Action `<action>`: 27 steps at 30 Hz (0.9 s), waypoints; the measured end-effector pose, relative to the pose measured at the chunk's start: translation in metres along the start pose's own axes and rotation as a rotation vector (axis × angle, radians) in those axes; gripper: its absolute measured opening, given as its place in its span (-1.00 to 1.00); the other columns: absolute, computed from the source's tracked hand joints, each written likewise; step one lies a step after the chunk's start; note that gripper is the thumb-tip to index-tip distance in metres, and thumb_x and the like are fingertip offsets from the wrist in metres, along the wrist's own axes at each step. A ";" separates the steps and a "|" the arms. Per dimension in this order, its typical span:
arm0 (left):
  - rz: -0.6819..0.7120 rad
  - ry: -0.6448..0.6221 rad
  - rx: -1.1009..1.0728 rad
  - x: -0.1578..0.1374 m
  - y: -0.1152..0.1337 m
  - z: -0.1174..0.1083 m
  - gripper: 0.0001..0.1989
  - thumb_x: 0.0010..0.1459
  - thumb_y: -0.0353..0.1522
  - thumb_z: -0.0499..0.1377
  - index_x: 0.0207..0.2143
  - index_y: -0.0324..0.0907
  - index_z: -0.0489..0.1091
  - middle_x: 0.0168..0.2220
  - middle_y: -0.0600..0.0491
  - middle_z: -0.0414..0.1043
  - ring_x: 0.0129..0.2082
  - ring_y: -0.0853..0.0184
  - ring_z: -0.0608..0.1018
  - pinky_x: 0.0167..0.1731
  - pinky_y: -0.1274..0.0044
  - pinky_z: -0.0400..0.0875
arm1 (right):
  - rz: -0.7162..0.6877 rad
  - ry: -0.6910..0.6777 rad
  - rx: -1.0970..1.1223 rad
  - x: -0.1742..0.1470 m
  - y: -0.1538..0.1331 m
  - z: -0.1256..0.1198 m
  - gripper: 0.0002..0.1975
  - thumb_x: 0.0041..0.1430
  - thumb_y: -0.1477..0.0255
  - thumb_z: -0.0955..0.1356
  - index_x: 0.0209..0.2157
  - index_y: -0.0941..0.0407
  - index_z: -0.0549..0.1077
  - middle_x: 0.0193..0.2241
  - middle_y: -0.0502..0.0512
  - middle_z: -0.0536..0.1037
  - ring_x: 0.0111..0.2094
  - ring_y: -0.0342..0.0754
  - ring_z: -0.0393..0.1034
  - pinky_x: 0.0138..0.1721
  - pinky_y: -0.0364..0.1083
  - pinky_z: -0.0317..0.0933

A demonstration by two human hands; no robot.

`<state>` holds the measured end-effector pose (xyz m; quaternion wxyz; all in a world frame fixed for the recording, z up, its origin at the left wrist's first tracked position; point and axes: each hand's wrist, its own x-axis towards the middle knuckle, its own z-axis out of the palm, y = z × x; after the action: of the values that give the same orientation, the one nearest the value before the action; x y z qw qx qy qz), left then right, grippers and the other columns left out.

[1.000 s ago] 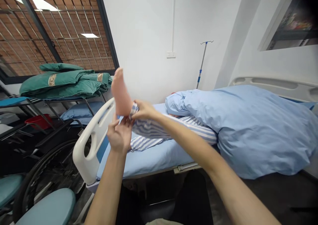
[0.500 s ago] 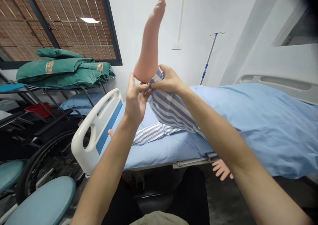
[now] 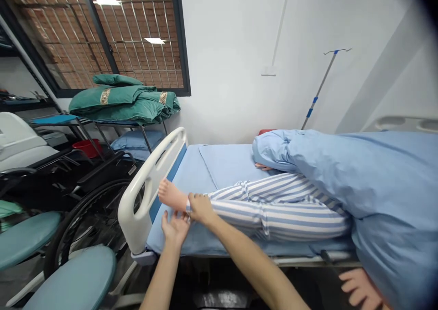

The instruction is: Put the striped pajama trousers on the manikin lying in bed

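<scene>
A mannequin's foot lies low over the bed's foot end, toes toward the footboard. Its leg is stretched along the mattress in blue-and-white striped trousers. My right hand is wrapped over the trouser cuff at the ankle, fingers on the far side. Below the heel, my left hand is turned palm up with its fingers apart, close to the ankle and cuff. Whether those fingertips bear any weight is hidden. The second leg lies behind, mostly covered by the near one.
A blue quilt covers the mannequin's upper part, with a plastic hand hanging over the near edge. The white footboard stands left, beside a wheelchair and a stool. An IV pole rises behind the bed.
The mannequin's leg has come down from a raised position to the mattress, and both my hands have lowered with it. My left hand's fingers have spread from their pinch at the cuff.
</scene>
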<state>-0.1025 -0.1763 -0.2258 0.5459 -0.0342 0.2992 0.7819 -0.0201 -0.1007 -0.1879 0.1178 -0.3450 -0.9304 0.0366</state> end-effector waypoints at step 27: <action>0.158 -0.035 -0.053 -0.027 -0.007 0.010 -0.74 -0.12 -0.18 0.01 -0.37 -0.12 0.21 -0.43 0.03 0.33 -0.36 0.30 0.43 -0.30 0.37 0.29 | -0.075 -0.036 0.044 -0.015 0.007 -0.049 -0.49 -0.16 0.21 0.29 -0.16 0.16 0.16 -0.32 0.18 0.42 -0.30 0.06 0.32 -0.35 -0.06 0.11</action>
<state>-0.0834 -0.1920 -0.2106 0.4864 -0.0112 0.2709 0.8306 0.0078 -0.1057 -0.1444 0.1100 -0.3064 -0.9437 0.0591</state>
